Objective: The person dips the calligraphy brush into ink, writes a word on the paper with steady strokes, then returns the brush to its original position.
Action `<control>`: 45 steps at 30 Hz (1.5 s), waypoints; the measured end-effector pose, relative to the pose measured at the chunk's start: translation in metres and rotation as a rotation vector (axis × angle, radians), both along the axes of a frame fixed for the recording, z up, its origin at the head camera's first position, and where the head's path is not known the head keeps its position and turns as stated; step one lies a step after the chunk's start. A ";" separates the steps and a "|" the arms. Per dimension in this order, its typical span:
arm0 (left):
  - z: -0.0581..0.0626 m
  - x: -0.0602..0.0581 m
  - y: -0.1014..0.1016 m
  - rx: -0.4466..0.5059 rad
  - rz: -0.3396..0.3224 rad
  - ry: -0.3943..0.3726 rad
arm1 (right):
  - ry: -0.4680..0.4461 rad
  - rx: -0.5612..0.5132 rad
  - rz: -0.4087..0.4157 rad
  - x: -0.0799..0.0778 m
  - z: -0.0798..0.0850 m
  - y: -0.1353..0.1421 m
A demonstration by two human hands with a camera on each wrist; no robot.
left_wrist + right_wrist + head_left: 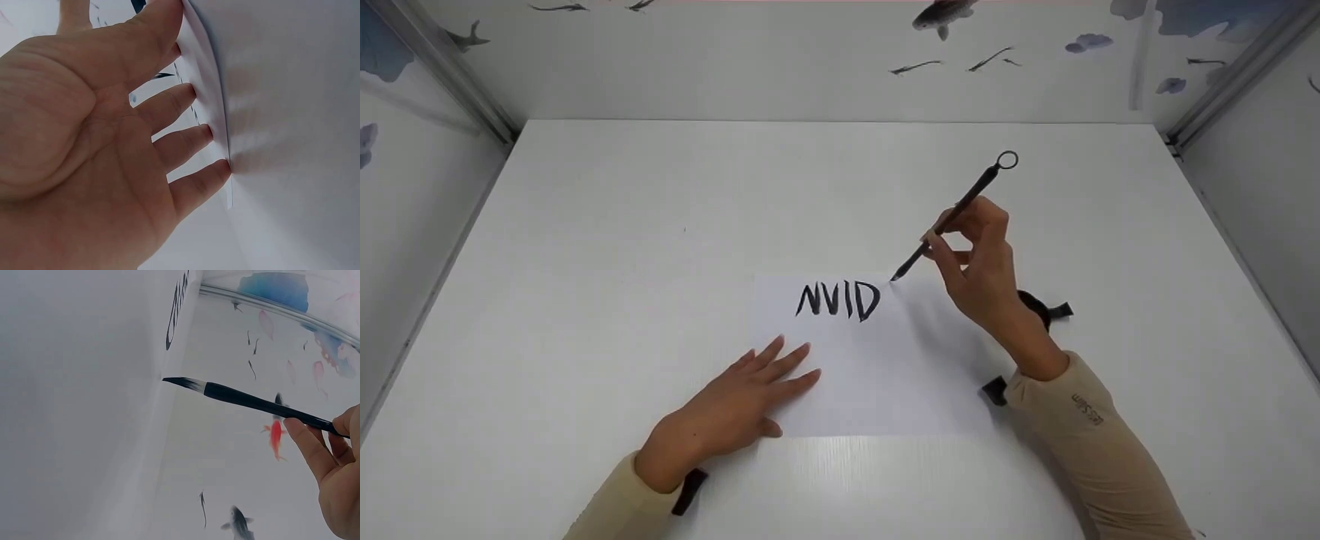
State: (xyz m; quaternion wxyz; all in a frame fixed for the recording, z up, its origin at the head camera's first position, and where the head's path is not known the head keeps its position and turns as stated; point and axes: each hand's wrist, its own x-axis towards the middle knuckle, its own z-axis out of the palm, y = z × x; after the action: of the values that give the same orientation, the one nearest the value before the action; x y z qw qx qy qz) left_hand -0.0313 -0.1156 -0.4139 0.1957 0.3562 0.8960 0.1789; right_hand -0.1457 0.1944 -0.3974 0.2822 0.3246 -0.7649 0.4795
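Observation:
A sheet of white paper (877, 382) lies on the table, with the black letters NVID (838, 300) painted along its upper part. My right hand (984, 262) pinches a black calligraphy brush (976, 189) between thumb and fingers, its ringed end slanting up to the right. In the right wrist view the brush's dark, pointed bristles (183, 383) reach right to the paper surface. The tip stands just right of the letter D. My left hand (727, 412) rests on the paper's lower left part, fingers spread and nearly straight. Its fingertips (203, 132) press on the sheet in the left wrist view.
The white table (585, 262) stretches around the paper. Panels printed with fish and blue washes, such as the back panel (735, 67), enclose it at the back and sides. Black wrist straps (995, 391) show by the beige sleeves (1102, 442).

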 end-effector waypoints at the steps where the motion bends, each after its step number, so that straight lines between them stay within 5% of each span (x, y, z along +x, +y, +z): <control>1: 0.000 0.000 0.000 0.000 0.001 -0.002 | 0.004 0.002 0.003 0.000 0.000 0.000; 45: -0.003 0.000 -0.001 -0.006 -0.015 0.013 | -0.022 0.103 0.032 0.003 0.001 -0.002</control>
State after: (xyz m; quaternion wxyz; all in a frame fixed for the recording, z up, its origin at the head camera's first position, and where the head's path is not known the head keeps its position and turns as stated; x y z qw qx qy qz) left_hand -0.0318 -0.1162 -0.4167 0.1923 0.3633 0.8952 0.1724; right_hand -0.1423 0.1919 -0.3965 0.2492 0.3458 -0.7861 0.4476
